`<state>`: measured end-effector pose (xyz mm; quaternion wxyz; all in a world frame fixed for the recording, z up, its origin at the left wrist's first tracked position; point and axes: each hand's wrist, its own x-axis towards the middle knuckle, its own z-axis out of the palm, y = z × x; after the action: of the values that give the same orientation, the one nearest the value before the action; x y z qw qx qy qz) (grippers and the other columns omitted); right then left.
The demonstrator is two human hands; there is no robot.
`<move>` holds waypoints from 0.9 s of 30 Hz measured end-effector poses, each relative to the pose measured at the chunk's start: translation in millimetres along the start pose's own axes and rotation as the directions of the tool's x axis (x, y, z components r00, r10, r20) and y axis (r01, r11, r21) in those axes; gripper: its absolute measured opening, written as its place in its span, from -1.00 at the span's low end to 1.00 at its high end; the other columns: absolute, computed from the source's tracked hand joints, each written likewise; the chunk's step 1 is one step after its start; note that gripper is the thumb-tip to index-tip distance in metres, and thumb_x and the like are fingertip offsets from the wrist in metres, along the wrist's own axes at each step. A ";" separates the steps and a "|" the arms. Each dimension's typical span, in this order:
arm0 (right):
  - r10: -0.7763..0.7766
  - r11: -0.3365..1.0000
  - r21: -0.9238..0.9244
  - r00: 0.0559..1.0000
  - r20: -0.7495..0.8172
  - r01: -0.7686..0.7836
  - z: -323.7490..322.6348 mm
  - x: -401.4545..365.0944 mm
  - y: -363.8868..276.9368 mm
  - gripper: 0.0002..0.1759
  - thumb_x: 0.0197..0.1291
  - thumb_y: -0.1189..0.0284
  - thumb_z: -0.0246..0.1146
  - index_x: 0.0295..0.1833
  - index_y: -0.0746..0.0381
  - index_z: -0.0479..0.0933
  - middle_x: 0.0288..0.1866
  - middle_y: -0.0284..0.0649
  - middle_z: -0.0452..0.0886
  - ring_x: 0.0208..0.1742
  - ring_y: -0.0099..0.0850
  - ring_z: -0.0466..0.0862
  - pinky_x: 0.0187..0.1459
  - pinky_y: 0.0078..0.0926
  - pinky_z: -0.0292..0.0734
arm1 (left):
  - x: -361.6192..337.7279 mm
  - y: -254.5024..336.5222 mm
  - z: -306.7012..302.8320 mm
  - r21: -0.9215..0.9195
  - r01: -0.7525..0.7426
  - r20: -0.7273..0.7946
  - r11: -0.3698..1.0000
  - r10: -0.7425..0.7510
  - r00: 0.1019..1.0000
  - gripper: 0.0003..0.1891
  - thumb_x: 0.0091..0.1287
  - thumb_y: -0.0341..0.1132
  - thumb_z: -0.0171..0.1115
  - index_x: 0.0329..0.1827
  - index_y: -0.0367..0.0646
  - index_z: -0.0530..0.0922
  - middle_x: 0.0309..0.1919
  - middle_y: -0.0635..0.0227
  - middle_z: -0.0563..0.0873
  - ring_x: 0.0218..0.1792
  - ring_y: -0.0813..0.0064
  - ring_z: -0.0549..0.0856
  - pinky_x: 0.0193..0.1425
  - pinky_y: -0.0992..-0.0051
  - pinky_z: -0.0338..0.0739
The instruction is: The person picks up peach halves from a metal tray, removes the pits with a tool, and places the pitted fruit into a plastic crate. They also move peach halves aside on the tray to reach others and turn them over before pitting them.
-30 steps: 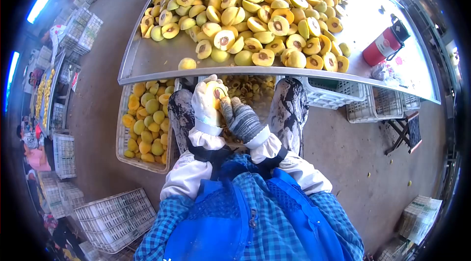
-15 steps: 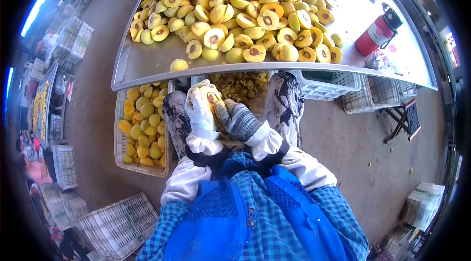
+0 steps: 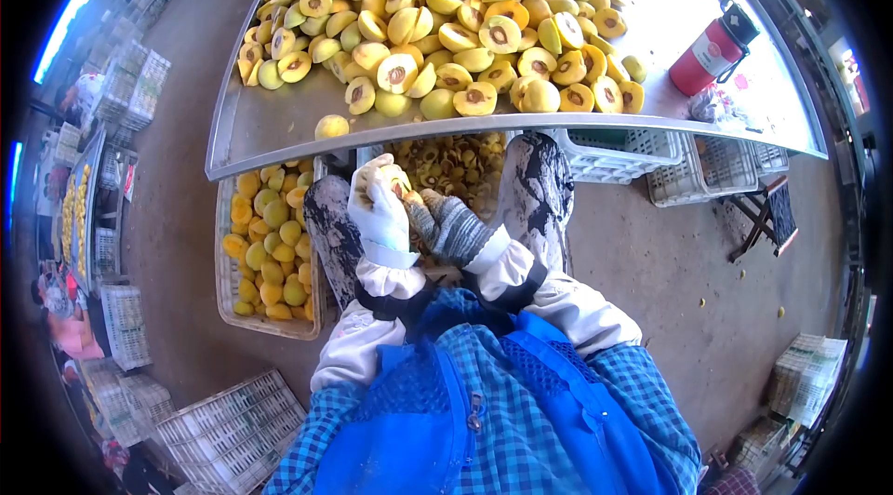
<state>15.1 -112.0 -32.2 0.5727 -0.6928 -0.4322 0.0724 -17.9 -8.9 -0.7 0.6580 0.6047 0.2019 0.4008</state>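
Note:
My left hand (image 3: 377,207), in a white glove, is closed around a yellow peach half (image 3: 399,188) whose brown pit side faces my right hand. My right hand (image 3: 453,227), in a grey knitted glove, has its fingers curled with the thumb side against the fruit. Whatever it grips is hidden by the fingers. Both hands are between my knees, just below the table edge. Under them a container of brownish-yellow pieces (image 3: 456,165) shows. On the metal table (image 3: 279,127) ahead lies a big heap of halved peaches (image 3: 446,30), many with pits showing.
A crate of whole yellow peaches (image 3: 223,262) stands left of my knee. One peach piece (image 3: 331,127) lies near the table edge. A red bottle (image 3: 709,56) and a crumpled plastic bag (image 3: 712,106) are at right. White crates (image 3: 614,158) and a folding stool (image 3: 770,216) stand below.
The view has shifted slightly. My right fingers have turned a little against the peach half, which stays in my left hand.

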 end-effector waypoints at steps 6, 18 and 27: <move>0.178 0.977 0.099 0.978 0.108 -0.189 -11.6 2.4 -4.9 -0.72 0.32 0.32 0.07 -0.21 0.37 0.46 -0.44 0.13 0.53 -0.42 0.07 0.56 -0.42 -0.16 0.41 | 7.7 9.0 -3.1 -0.177 0.227 0.181 0.958 -0.195 0.964 -0.76 0.40 -0.32 0.01 -0.26 -0.33 0.57 -0.48 0.35 0.64 -0.49 0.64 0.56 -0.37 0.68 0.44; 0.096 0.956 0.272 0.993 0.073 -0.113 -2.6 -0.5 4.8 -0.74 0.34 0.35 0.01 -0.13 0.35 0.44 -0.45 0.12 0.52 -0.38 0.04 0.56 -0.38 -0.20 0.43 | -3.8 27.1 18.1 0.321 -0.075 0.070 0.944 0.056 0.996 -0.83 0.37 -0.38 0.06 -0.24 -0.28 0.59 -0.48 0.45 0.62 -0.53 0.74 0.48 -0.44 0.70 0.37; 0.398 0.454 0.609 0.759 0.515 -0.651 -40.4 2.2 -19.6 -0.61 0.36 0.12 0.05 -0.24 0.23 0.54 -0.57 -0.39 0.51 -0.56 -0.60 0.44 -0.54 -0.60 0.32 | 14.5 23.6 -0.3 -0.219 0.341 0.483 0.914 -0.202 0.852 -0.71 0.34 -0.28 0.08 -0.19 -0.41 0.57 -0.25 0.11 0.69 -0.34 0.46 0.67 -0.24 0.56 0.57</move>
<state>30.4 -140.6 -1.0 0.6830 -0.4655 -0.2022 0.5252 -16.1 1.2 25.0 0.8201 0.5401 0.0657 0.1773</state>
